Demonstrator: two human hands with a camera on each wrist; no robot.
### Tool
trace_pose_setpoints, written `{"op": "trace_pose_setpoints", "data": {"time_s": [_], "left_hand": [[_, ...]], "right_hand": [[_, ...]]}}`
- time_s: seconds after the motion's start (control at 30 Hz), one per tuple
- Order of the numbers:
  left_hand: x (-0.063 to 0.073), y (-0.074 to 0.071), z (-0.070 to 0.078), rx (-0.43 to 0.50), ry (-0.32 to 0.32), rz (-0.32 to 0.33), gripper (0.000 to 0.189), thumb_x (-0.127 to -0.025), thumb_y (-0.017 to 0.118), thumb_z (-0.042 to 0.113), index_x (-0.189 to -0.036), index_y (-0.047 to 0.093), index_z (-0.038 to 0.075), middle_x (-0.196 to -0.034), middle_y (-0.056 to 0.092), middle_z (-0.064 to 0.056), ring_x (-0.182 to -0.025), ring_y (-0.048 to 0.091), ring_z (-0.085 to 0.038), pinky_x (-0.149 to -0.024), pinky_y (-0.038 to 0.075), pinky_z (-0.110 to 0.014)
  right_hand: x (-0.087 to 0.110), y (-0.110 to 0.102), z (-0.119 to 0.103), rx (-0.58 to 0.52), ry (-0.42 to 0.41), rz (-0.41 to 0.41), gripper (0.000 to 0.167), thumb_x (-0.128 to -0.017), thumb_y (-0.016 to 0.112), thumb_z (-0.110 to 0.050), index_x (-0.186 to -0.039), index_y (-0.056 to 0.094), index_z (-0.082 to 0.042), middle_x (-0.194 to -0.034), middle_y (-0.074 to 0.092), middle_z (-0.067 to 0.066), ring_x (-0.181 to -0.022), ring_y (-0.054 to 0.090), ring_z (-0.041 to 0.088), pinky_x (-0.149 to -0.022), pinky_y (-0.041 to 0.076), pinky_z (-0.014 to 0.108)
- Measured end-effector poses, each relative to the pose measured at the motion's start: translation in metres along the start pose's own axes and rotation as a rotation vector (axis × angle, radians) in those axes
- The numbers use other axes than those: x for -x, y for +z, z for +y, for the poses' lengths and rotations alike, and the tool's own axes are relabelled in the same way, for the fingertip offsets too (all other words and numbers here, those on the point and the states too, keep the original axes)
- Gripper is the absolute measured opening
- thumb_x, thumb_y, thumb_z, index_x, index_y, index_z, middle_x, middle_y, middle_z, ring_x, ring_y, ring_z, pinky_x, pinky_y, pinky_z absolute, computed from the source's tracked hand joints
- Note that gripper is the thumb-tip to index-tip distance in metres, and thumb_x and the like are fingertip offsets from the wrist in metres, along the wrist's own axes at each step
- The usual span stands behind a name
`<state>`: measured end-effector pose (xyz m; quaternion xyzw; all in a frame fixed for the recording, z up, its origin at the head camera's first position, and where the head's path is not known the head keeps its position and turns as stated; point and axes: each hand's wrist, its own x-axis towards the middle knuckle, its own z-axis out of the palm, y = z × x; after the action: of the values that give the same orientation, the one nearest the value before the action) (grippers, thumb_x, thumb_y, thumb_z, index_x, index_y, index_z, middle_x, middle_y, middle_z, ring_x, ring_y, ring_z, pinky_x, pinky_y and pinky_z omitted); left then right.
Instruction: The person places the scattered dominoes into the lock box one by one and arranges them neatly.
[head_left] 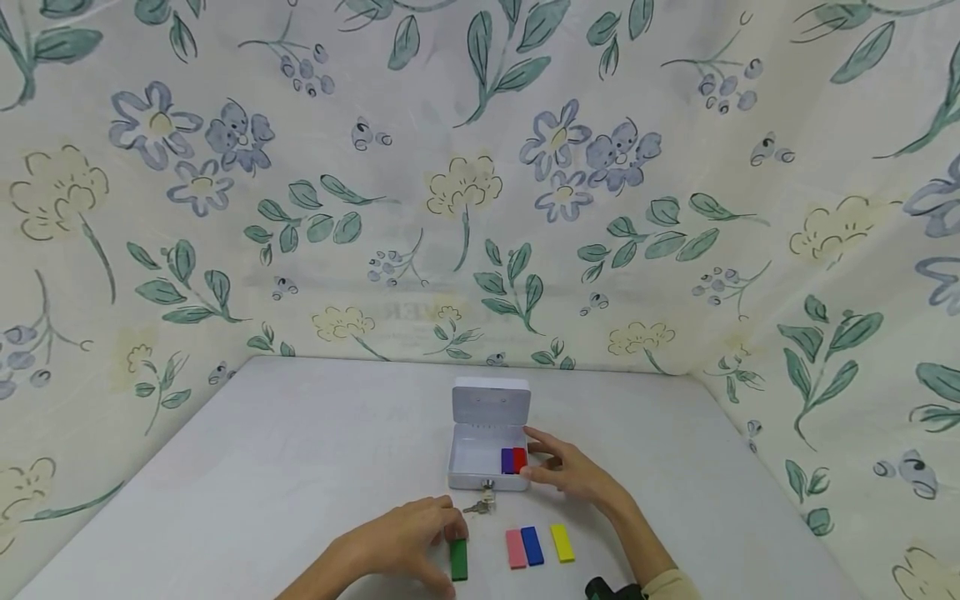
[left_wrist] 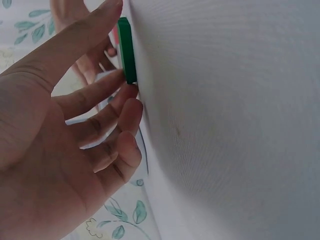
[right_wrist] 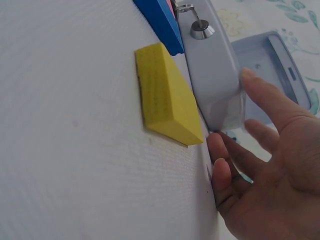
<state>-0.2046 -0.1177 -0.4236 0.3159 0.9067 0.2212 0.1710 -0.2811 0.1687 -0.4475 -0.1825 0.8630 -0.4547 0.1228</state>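
A small grey cash box (head_left: 468, 481) stands with its lid (head_left: 491, 406) raised; a purple block (head_left: 507, 462) and a red block (head_left: 520, 461) lie inside at its right. My right hand (head_left: 573, 473) rests against the box's right side, thumb at the front corner and index finger farther back. My left hand (head_left: 401, 537) is at a green block (head_left: 459, 560) on the table. In the left wrist view, the index fingertip meets one end of the green block (left_wrist: 127, 50), while the thumb is just off the other end.
Keys (head_left: 480, 505) hang from the box's front lock. A pink block (head_left: 516, 549), a blue block (head_left: 532, 546) and a yellow block (head_left: 562, 543) lie before the box on the white table (head_left: 300, 450). A black object (head_left: 611, 590) shows at the bottom edge. Floral cloth (head_left: 465, 250) surrounds the table.
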Motion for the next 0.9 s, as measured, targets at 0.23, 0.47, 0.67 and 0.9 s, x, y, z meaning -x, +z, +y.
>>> {"op": "trace_pose_setpoints", "data": {"time_s": [0.23, 0.47, 0.67, 0.9], "left_hand": [[-0.0010, 0.0021, 0.0001, -0.002, 0.000, 0.004, 0.040, -0.075, 0.083, 0.036, -0.108, 0.065, 0.023, -0.092, 0.055, 0.016, -0.082, 0.047, 0.002, -0.075, 0.048, -0.020], [-0.0031, -0.0001, -0.0029, 0.011, 0.008, 0.019, 0.038, -0.077, 0.082, 0.033, -0.109, 0.066, 0.023, -0.094, 0.056, 0.015, -0.083, 0.048, 0.001, -0.075, 0.048, -0.021], [-0.0032, 0.0006, -0.0031, 0.020, 0.006, 0.031, 0.038, -0.076, 0.082, 0.034, -0.108, 0.067, 0.022, -0.093, 0.057, 0.016, -0.084, 0.049, 0.001, -0.076, 0.048, -0.021], [-0.0030, 0.0008, -0.0037, 0.026, 0.009, 0.029, 0.037, -0.076, 0.083, 0.032, -0.107, 0.067, 0.022, -0.092, 0.056, 0.016, -0.083, 0.049, 0.001, -0.075, 0.047, -0.021]], "right_hand": [[-0.0007, 0.0009, 0.0014, 0.002, 0.016, 0.000, 0.074, -0.091, 0.067, -0.036, -0.154, 0.032, -0.018, -0.147, 0.046, 0.023, -0.116, 0.057, 0.032, -0.084, 0.054, 0.043], [-0.0018, -0.0007, 0.0016, 0.000, 0.007, 0.003, 0.075, -0.090, 0.068, -0.036, -0.154, 0.032, -0.019, -0.148, 0.045, 0.024, -0.114, 0.057, 0.030, -0.080, 0.052, 0.038], [-0.0028, -0.0012, 0.0024, -0.002, 0.004, 0.000, 0.074, -0.091, 0.068, -0.036, -0.154, 0.032, -0.019, -0.148, 0.045, 0.024, -0.115, 0.057, 0.031, -0.081, 0.053, 0.040], [-0.0022, -0.0005, 0.0031, -0.008, 0.022, 0.005, 0.075, -0.090, 0.069, -0.036, -0.153, 0.033, -0.019, -0.148, 0.045, 0.024, -0.115, 0.057, 0.031, -0.081, 0.054, 0.041]]}}
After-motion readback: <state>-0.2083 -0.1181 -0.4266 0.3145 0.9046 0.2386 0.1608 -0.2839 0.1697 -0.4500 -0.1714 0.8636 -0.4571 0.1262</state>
